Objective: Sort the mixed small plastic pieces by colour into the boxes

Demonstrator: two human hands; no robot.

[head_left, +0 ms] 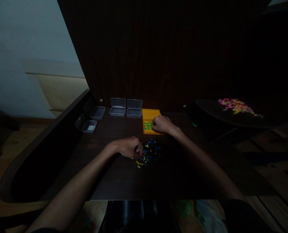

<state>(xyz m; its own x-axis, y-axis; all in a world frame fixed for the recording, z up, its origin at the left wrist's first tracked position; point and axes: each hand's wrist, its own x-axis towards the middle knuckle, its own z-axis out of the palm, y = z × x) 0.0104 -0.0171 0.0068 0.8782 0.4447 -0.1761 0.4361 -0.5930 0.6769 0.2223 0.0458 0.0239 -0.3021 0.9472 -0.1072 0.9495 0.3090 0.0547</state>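
Observation:
Small blue, yellow and pale bricks (147,157) lie in a loose pile on the dark wooden desk. At the pile's left edge is my left hand (131,147), its fingers curled together; whatever they pinch is too small to make out. My right hand (161,123) is over the right part of an orange box (150,113) with its lid folded back. Its fingers are pressed together too, and their tips are hidden. Several green bricks (147,125) lie in the box, just left of those fingers.
Clear plastic boxes with raised lids (117,111) stand along the desk's back and left side, one holding a white piece (91,127). A raised side panel (47,142) bounds the left. Beyond the desk's right side, a heap of pink and yellow bits (236,106) lies on a dark surface.

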